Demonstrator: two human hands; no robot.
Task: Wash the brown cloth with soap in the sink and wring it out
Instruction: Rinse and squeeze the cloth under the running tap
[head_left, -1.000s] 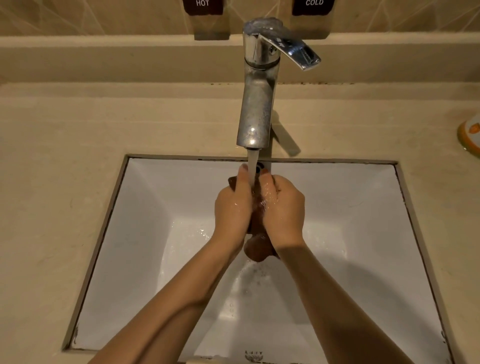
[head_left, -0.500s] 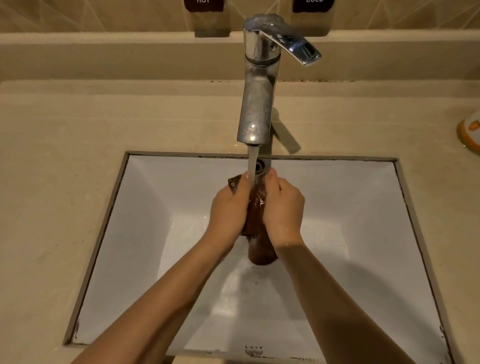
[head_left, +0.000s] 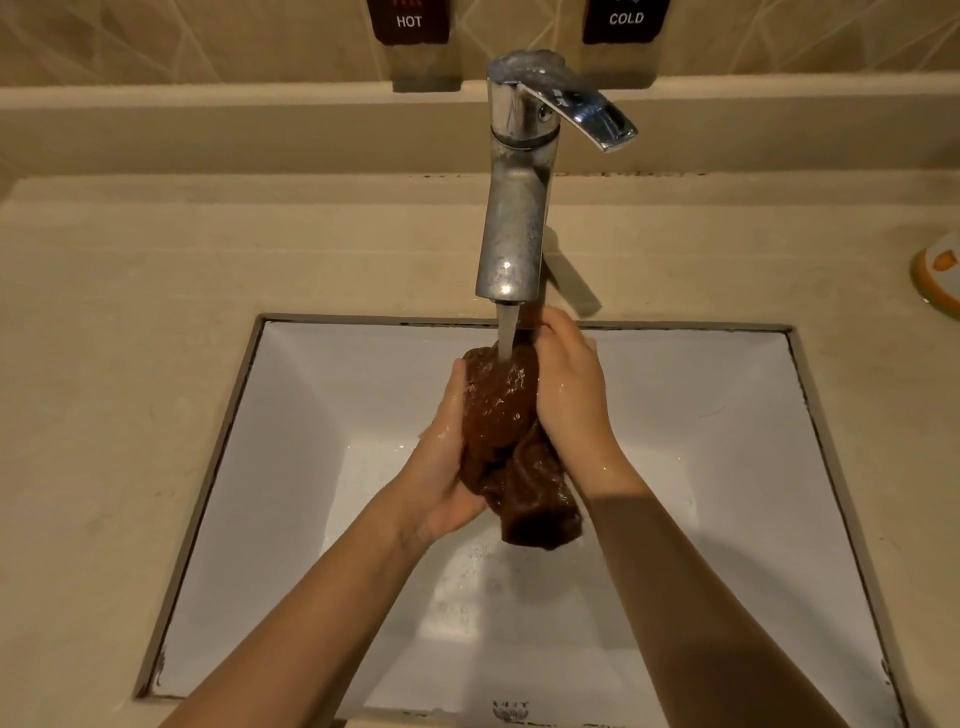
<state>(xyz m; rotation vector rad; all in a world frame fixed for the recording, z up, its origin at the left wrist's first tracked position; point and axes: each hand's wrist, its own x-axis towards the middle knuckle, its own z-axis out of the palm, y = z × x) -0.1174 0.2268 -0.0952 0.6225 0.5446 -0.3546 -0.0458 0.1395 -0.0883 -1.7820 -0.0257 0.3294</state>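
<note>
Head view, and the brown cloth (head_left: 506, 441) is being held bunched up directly beneath the tap (head_left: 514, 208), over the white sink (head_left: 291, 467), with the stream of water (head_left: 506, 332) landing on its upper end. The cloth is pressed between the two hands: the left hand (head_left: 447, 467) is cupped under and against its near-left side, and the right hand (head_left: 569, 395) is wrapped over its right side, reaching up close to the spout. A loose tail of cloth hangs free below the tap, toward the sink's near edge. The step looks to be the rinsing or rubbing stage, and no lather can be made out, so whether soap has been worked in cannot be told. For this to be done well, the bundle should be turned and kneaded so that every fold is brought under the stream, and the hanging tail should be gathered in before any twisting is tried. The left fingers (head_left: 460, 387) are curled partly closed around the cloth's edge, gripping it, though their tips are hidden behind the fabric. The right fingers (head_left: 558, 325) are closed over the cloth's top, touching it just beside the falling water. Off to the tap's right, an orange-and-white object (head_left: 937, 273) is seen at the worktop (head_left: 130, 364) edge, too cropped to name.
</note>
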